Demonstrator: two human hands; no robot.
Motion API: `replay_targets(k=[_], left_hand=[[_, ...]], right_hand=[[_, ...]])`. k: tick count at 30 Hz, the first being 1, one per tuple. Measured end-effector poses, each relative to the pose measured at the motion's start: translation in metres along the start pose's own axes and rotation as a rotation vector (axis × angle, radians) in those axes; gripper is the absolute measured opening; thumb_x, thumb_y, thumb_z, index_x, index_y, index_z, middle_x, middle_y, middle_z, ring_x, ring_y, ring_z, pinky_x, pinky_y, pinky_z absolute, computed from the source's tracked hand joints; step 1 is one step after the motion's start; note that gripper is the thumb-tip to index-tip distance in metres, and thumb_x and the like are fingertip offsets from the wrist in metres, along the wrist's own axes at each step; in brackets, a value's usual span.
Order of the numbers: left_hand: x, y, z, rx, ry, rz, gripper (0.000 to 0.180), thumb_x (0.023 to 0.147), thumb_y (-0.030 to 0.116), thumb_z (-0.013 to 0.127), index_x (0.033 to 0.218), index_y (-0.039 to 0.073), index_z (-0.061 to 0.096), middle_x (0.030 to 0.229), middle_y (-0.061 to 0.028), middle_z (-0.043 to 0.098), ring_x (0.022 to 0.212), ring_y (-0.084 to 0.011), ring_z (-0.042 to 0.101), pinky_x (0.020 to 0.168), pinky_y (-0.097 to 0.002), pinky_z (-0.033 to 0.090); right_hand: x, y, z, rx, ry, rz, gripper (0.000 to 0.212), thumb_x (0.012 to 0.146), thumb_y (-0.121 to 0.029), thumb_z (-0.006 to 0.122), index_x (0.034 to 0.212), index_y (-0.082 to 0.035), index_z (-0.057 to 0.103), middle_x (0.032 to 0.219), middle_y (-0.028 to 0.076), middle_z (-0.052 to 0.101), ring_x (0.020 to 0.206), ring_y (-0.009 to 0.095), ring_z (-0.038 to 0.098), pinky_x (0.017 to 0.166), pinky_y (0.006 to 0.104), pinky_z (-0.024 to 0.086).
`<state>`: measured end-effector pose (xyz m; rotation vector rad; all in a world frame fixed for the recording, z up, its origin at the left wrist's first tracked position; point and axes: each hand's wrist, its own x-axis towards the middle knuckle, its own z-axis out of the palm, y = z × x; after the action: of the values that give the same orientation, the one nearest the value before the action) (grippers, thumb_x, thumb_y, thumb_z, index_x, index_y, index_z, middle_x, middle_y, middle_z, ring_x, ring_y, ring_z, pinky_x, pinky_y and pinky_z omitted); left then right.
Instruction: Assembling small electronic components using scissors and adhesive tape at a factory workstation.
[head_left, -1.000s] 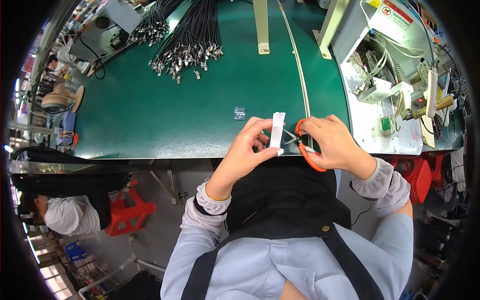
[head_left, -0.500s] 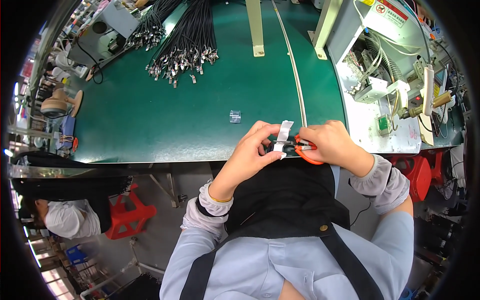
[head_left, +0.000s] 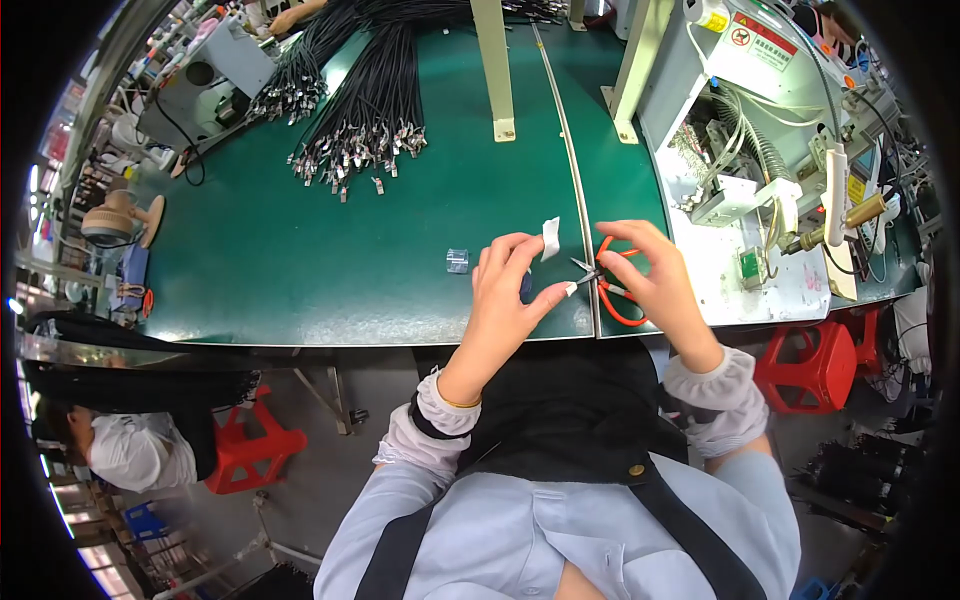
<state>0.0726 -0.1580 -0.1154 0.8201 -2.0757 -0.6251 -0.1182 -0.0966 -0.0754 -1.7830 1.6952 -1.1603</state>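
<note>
White strip (head_left: 551, 238) now shorter, left of scissors (head_left: 597, 276), on left hand's (head_left: 503, 292) spread grip, scrap (head_left: 571, 289) on thumb; right hand's (head_left: 660, 275) grip pinches reopened scissors, so cut looks done.

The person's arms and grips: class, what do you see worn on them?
Light blue shirt sleeves and pale gathered oversleeves at the forearms, with a black band showing on the left. A thin yellow band circles the left wrist. The left grip and right grip wear no gloves; something white at the left thumb tip may or may not be worn.
</note>
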Motion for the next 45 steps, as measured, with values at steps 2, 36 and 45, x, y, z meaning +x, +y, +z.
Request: replay_targets(k=[2,36,45], left_hand=[[0.001,0.009,-0.002,-0.103,-0.028,-0.051,0.048,0.068,0.014,0.073,0.111,0.006,0.052,0.103,-0.0057,0.052,0.088,-0.0191,0.051,0.072,-0.0320,0.040],[-0.022,0.047,-0.020,-0.584,0.245,-0.214,0.020,0.075,0.013,0.070,0.081,0.007,0.052,0.080,-0.0004,0.048,0.065,-0.0109,0.039,0.058,-0.0233,0.032],[-0.031,0.050,-0.018,-0.784,0.220,-0.283,0.026,0.078,0.021,0.070,0.085,0.006,0.050,0.082,-0.0013,0.047,0.069,-0.0096,0.039,0.061,-0.0228,0.034]], right_hand=[[0.003,-0.007,0.015,0.233,0.005,0.113,0.026,0.078,-0.006,0.063,0.104,-0.005,0.060,0.100,0.006,0.059,0.092,0.019,0.058,0.078,0.0275,0.045],[-0.005,-0.081,0.026,0.112,0.056,-0.360,0.009,0.070,0.001,0.067,0.078,-0.002,0.062,0.067,0.005,0.062,0.055,0.017,0.056,0.052,0.0261,0.042],[-0.009,-0.077,0.032,0.122,0.065,-0.404,0.020,0.069,-0.008,0.072,0.086,-0.003,0.064,0.065,0.003,0.059,0.050,0.013,0.051,0.047,0.0255,0.038]])
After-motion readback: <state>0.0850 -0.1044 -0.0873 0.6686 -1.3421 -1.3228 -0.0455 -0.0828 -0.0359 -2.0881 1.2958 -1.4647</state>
